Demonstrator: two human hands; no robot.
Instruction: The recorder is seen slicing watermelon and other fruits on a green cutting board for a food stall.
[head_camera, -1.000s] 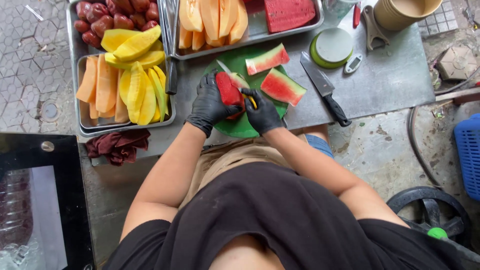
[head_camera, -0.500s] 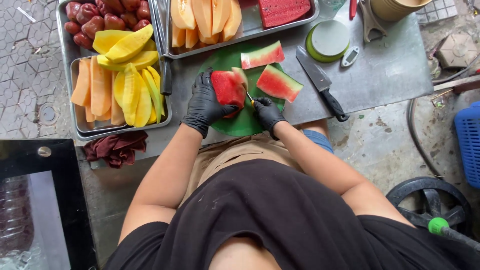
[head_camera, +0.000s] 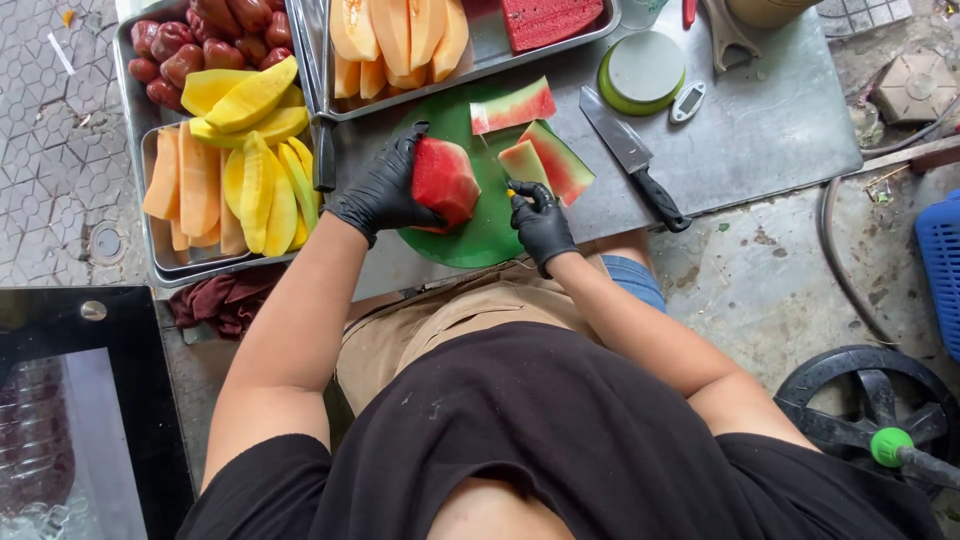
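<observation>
Fingers of my left hand (head_camera: 385, 195) wrap tight round a peeled red watermelon chunk (head_camera: 445, 183), centre frame, over the green board (head_camera: 470, 235). R hand (head_camera: 542, 222) is curled shut on a small knife w/ yellow handle, barely visible, touching a rind piece (head_camera: 524, 163). Steel table (head_camera: 760, 130); fruit trays upper left. Black-handled knife (head_camera: 632, 155) lies just right of the board. Top tray cut off.
</observation>
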